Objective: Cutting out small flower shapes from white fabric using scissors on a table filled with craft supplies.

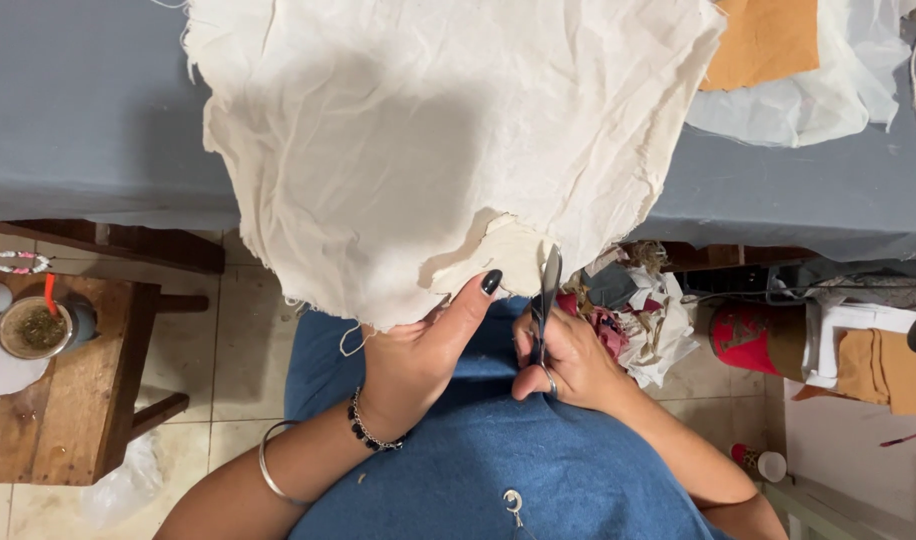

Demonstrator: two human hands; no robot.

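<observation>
Above both hands, the cream cloth [428, 130] hangs, left hand [418, 355] pinching its edge, right hand [568, 360] gripping scissors [546, 295].

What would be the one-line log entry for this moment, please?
left hand: holds cream cloth edge | right hand: grips scissors, blades at cloth edge | cloth hangs off grey table

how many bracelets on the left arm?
2. A beaded bracelet sits at the wrist of the left hand; a thin silver bangle sits farther up the forearm. More could be hidden below the frame.
</observation>
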